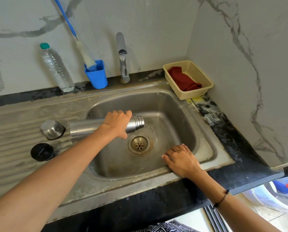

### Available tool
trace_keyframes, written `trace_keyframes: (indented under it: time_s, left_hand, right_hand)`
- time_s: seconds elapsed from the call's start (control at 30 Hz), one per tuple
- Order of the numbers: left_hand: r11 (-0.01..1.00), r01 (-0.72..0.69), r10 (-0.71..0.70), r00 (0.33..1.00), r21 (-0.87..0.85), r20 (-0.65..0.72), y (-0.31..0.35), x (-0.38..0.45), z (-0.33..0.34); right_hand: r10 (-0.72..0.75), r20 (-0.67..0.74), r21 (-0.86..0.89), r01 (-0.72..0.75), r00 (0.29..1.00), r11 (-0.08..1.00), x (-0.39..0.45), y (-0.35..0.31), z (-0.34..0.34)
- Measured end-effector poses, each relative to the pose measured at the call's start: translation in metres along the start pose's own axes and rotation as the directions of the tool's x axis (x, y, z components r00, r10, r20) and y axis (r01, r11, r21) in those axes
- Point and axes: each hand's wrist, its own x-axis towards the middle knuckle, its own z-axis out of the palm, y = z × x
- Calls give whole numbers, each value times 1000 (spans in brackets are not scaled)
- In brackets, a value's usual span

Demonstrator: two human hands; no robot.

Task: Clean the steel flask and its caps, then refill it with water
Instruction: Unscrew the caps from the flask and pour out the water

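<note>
The left hand (117, 123) is wrapped round the steel flask (89, 127), fingers curled over the top and thumb under it. The flask lies on its side in the air, with its open mouth over the sink (173, 106), and water runs out of the mouth toward the drain (139, 144). The bottom end of the flask sticks out over the ribbed draining board (14, 148).

The right hand (181, 160) rests on the front edge of the sink, fingers spread and loose, holding nothing. A dark thread band (222, 199) is round that wrist.

On the draining board, just beside the flask's bottom end, a steel cap (51, 129) stands upside down. Near it, closer to the person, sits a black inner cap (42, 151).

At the back of the worktop (240, 178) stands a clear water bottle (57, 67) with a green lid. Next to it is a blue cup (97, 77) with a long bottle brush (86, 56) leaning in it. The tap (123, 59) is behind the sink. In the corner sits a cream basket (199, 92) with a red cloth (183, 79) inside
</note>
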Motion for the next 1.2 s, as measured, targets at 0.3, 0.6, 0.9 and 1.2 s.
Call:
trace_keyframes:
  time_s: [0.3, 0.6, 0.9, 1.2]
  left_hand:
    - [999, 6, -9, 998, 51, 56, 5, 2, -3]
    - [961, 25, -57, 993, 274, 106, 10, 3, -10]
    - [927, 3, -43, 994, 375, 99, 15, 2, -6]
    - [993, 47, -56, 995, 104, 81, 3, -7, -13]
  right_hand:
    - [-12, 1, 15, 12, 1000, 1000, 0, 0, 0]
    - [-7, -6, 8, 7, 1000, 1000, 0, 0, 0]
    - [-11, -20, 8, 11, 1000, 1000, 0, 0, 0]
    - [-18, -2, 0, 18, 1000, 1000, -3, -2, -3]
